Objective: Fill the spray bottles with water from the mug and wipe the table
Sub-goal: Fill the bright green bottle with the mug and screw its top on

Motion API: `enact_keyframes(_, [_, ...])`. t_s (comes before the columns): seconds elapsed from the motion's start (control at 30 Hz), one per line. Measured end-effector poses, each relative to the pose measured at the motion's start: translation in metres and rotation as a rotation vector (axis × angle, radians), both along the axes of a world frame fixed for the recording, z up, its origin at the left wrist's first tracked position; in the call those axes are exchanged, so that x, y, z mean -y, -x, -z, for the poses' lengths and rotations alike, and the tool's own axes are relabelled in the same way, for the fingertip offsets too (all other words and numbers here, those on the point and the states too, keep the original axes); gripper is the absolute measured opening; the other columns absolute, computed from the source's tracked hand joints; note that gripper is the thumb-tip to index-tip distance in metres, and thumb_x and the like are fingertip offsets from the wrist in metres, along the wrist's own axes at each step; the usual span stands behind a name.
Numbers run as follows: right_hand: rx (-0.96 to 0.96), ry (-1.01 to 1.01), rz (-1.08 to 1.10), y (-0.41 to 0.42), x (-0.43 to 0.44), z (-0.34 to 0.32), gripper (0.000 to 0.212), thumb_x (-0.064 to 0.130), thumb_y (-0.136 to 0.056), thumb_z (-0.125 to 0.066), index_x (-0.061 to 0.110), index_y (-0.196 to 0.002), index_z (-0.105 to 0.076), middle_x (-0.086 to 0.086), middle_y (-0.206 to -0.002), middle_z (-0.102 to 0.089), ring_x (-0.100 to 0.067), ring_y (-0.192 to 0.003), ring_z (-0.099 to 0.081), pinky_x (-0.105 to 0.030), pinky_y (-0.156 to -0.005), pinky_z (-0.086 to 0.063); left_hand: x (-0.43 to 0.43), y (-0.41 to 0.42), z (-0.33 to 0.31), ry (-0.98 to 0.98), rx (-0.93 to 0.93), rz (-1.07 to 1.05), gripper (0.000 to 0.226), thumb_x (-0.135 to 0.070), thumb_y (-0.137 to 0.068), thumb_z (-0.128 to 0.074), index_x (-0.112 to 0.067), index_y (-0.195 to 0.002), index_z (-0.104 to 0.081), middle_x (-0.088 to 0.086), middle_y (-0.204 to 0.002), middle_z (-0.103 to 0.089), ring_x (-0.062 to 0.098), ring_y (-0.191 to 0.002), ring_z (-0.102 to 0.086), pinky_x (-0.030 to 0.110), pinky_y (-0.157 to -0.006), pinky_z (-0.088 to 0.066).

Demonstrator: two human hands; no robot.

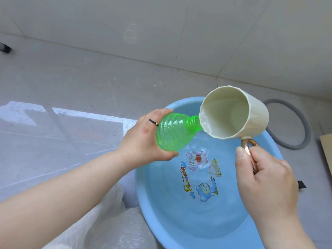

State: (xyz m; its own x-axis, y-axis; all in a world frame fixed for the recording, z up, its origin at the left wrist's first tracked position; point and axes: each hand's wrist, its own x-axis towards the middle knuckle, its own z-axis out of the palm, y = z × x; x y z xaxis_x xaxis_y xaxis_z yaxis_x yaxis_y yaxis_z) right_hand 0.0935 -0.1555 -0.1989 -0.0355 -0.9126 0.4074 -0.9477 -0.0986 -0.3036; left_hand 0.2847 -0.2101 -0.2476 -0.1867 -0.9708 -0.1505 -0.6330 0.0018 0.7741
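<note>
Right hand point(265, 182) grips the mug point(228, 115) handle, lip at the neck of the green bottle point(170, 133) over the basin point(156, 209); left hand point(142, 141) wraps the bottle body. Bottle seems thin, light, squashy, slippery: hold ribs gently.

Floor point(89, 78): pale grey tiles, I look down at it.
Basin point(161, 212): blue, round, stands on the floor in front of me; water inside, cartoon print on its bottom.
Ring point(306, 130): grey, lies flat just behind the basin, to my right.
Plastic point(111, 227): clear, crumpled, against the basin's left side.
Board point(327, 151): brown, only its corner shows.
</note>
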Motion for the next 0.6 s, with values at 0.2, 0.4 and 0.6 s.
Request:
enact_keyframes(0.2, [-0.049, 0.030, -0.026, -0.0001, 0.0019, -0.0004, 0.036, 0.028, -0.083, -0.035, 0.032, -0.063, -0.006, 0.016, -0.049, -0.008, -0.001, -0.043, -0.011, -0.015, -0.054, -0.019, 0.0001, -0.0001, -0.0002, -0.002, -0.009, -0.004, 0.092, -0.031, -0.055, -0.082, -0.038, -0.131, -0.031, -0.027, -0.113, -0.030, 0.002, -0.123, -0.032, 0.014, -0.084, -0.026])
enact_keyframes(0.4, [-0.060, 0.056, -0.038, 0.0004, 0.0023, -0.0018, 0.033, 0.026, -0.084, -0.036, 0.023, -0.060, -0.013, 0.017, -0.051, -0.007, -0.006, -0.042, -0.012, -0.014, -0.054, -0.019, 0.0003, 0.0000, 0.0003, 0.003, -0.003, -0.003, 0.092, -0.031, -0.055, -0.082, -0.038, -0.131, -0.030, -0.030, -0.112, -0.028, 0.000, -0.122, -0.030, 0.010, -0.079, -0.024])
enact_keyframes(0.6, [-0.078, 0.068, -0.043, -0.0005, 0.0030, -0.0049, 0.033, 0.024, -0.084, -0.037, 0.019, -0.058, -0.016, 0.018, -0.053, -0.005, -0.020, -0.045, -0.015, -0.017, -0.050, -0.015, 0.0000, 0.0009, 0.0007, -0.005, -0.001, 0.003, 0.092, -0.032, -0.055, -0.082, -0.039, -0.131, -0.030, -0.028, -0.113, -0.028, 0.000, -0.122, -0.030, 0.014, -0.084, -0.026])
